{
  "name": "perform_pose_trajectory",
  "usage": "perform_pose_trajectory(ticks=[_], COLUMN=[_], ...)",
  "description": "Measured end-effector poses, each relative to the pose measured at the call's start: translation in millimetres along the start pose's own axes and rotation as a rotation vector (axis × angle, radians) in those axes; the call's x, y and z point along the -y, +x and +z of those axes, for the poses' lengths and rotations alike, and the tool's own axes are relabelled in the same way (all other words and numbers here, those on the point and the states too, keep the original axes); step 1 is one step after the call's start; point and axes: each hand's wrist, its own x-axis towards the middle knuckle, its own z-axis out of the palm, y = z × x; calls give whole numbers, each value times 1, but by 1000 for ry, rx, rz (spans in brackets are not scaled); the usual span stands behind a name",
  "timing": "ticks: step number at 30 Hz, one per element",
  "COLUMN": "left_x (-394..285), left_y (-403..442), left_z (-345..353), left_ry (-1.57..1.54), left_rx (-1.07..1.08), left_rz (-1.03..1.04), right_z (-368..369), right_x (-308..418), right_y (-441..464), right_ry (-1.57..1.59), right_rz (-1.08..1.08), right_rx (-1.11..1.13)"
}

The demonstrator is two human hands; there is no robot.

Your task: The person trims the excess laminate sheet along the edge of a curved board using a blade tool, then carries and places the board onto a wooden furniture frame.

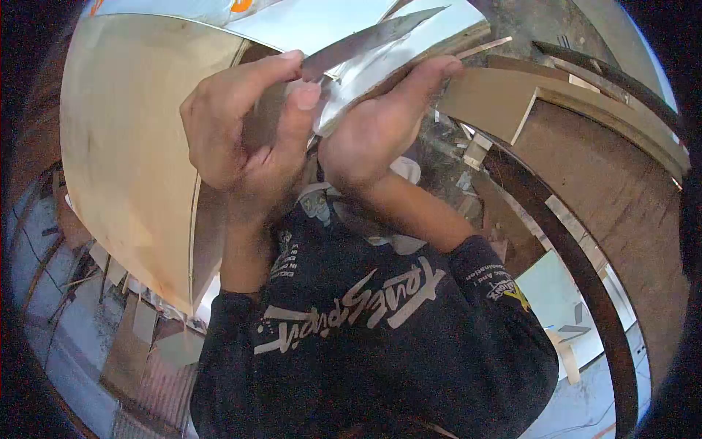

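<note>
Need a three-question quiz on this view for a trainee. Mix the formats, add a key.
1. Multiple choice. The left hand holds a thin pointed strip. Where does the strip's tip point?
A) Down toward the wearer's chest
B) Up and right in the image, away from that hand
C) Straight left in the image

2. True or false: the right hand is at the brownish edge of the glossy white panel.

3. Fill in: the large board at the image's left is ____ in colour.

Key: 1. B; 2. True; 3. pale tan.
</note>
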Motion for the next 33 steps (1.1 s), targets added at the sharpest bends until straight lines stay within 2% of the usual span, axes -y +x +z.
perform_pose_trajectory(ticks=[3,8,10,11,13,15,18,23,31,33], left_x=[-6,-4,-4,-1,-3,-3,-1,4,4,6], left_y=[5,5,3,5,7,8,10,8,7,4], left_z=[-8,-10,-9,-9,-10,-6,-1,-1,1,6], left_ry=[73,61,28,38,60,56,50,70,135,300], left_rx=[18,22,30,46,75,36,6,11,-29,19], left_rz=[36,19,3,7,20,-7,12,84,98,143], right_z=[-19,7,1,-9,-12,-6,2,-2,7,-6], right_x=[47,-9,-11,4,14,11,40,6,-48,-72], right_y=[25,-9,-10,0,11,18,24,20,1,5], right_ry=[541,-31,-41,59,215,319,697,561,-129,-332], right_rz=[440,23,5,73,163,213,350,387,-47,-143], right_rx=[-16,27,101,169,168,32,60,74,27,40])
